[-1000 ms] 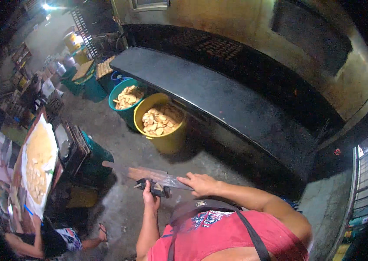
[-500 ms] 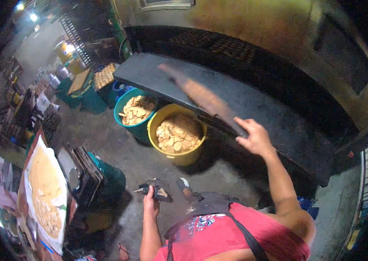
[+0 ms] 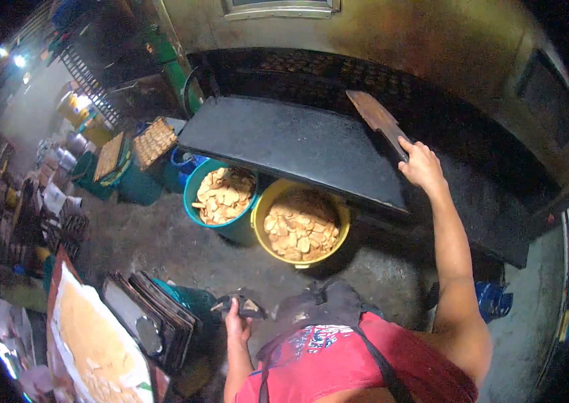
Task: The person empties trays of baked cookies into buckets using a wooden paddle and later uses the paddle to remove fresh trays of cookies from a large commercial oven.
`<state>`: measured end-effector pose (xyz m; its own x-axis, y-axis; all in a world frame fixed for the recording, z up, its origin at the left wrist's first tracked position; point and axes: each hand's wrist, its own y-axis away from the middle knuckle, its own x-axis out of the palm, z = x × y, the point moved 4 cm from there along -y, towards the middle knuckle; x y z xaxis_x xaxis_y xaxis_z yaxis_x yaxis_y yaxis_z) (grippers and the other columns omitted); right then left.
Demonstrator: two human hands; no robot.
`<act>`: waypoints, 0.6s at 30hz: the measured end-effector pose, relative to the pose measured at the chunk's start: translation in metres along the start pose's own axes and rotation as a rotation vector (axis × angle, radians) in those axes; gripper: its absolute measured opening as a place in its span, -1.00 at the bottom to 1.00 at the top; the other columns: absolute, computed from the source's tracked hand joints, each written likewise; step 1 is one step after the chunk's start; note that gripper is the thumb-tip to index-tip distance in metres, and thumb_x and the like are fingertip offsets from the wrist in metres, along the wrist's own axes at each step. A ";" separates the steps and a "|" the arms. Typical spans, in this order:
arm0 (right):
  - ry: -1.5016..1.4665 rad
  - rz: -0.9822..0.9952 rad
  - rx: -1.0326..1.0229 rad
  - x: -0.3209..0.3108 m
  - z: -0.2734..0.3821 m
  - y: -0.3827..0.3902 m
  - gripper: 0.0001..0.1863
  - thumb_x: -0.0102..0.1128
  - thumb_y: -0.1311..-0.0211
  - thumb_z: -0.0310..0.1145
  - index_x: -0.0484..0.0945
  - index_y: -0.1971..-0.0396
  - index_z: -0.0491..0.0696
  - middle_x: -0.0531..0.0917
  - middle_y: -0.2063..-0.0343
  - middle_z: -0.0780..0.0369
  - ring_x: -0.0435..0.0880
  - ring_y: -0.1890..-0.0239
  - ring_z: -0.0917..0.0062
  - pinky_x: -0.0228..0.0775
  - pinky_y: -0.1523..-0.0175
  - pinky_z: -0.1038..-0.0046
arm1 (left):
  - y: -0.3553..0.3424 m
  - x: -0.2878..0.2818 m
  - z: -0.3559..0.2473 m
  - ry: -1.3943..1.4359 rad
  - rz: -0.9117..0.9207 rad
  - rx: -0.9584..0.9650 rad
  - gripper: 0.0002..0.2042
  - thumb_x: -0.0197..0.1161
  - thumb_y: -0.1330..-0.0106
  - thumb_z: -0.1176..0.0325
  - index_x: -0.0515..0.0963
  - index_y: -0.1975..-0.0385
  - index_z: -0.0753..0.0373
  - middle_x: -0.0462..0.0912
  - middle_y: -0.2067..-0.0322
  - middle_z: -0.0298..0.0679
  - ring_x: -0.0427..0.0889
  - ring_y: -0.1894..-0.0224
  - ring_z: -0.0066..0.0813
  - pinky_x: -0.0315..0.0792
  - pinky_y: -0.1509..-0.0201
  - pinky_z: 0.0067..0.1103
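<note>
My right hand is closed around the handle of a flat wooden paddle, its blade pointing up and left. It is held above the right part of a long black ledge, beside the right end of a flat black slab. Low in front of my body, my left hand grips a dark, worn cloth pad, thumb on top. Below the slab's front edge stand a yellow bucket and a teal bucket, both filled with flat, pale brown biscuits.
Behind the ledge, a dark opening holds rows of small brown pieces. At the lower left lie a board with pale crumbs and a stack of dark trays. Farther left, a biscuit-covered tray rests near teal tubs.
My right hand has moved up and right. The paddle, blurred and reaching left across the ledge before, is now drawn back and steeper. The left hand keeps its hold; the whole view has shifted.
</note>
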<state>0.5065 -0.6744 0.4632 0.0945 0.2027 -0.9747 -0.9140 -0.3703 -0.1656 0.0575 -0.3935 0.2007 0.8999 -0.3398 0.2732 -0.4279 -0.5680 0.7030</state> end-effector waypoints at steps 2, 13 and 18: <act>0.014 0.023 0.001 0.001 0.011 0.005 -0.35 0.18 0.08 -0.32 0.30 -0.14 0.12 0.50 0.20 -0.01 0.52 0.14 0.12 0.38 0.01 0.20 | -0.012 0.010 -0.018 -0.038 0.062 -0.013 -0.68 0.19 -0.18 0.02 0.48 0.23 0.10 0.57 0.34 -0.36 0.54 0.30 -0.49 0.34 0.23 -0.49; 0.004 -0.052 0.020 0.000 0.030 0.105 -0.25 0.20 0.16 -0.40 0.24 -0.18 0.11 0.45 0.23 -0.03 0.48 0.16 0.08 0.35 0.05 0.21 | -0.082 0.024 -0.036 -0.110 0.316 -0.131 -0.75 0.19 -0.20 0.10 0.47 0.23 0.06 0.56 0.37 -0.42 0.54 0.34 -0.54 0.37 0.29 -0.54; -0.194 0.162 0.016 0.043 0.008 0.165 -0.23 0.21 0.18 -0.35 0.22 -0.20 0.16 0.45 0.16 0.01 0.48 0.13 0.09 0.36 0.02 0.28 | -0.087 0.050 -0.004 -0.111 0.343 -0.187 -0.75 0.18 -0.21 0.12 0.47 0.23 0.10 0.57 0.36 -0.39 0.55 0.37 -0.51 0.40 0.29 -0.51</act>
<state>0.3567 -0.7191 0.3954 -0.1302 0.3127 -0.9409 -0.9175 -0.3978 -0.0053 0.1395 -0.3580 0.1558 0.6889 -0.5705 0.4471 -0.6697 -0.2651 0.6937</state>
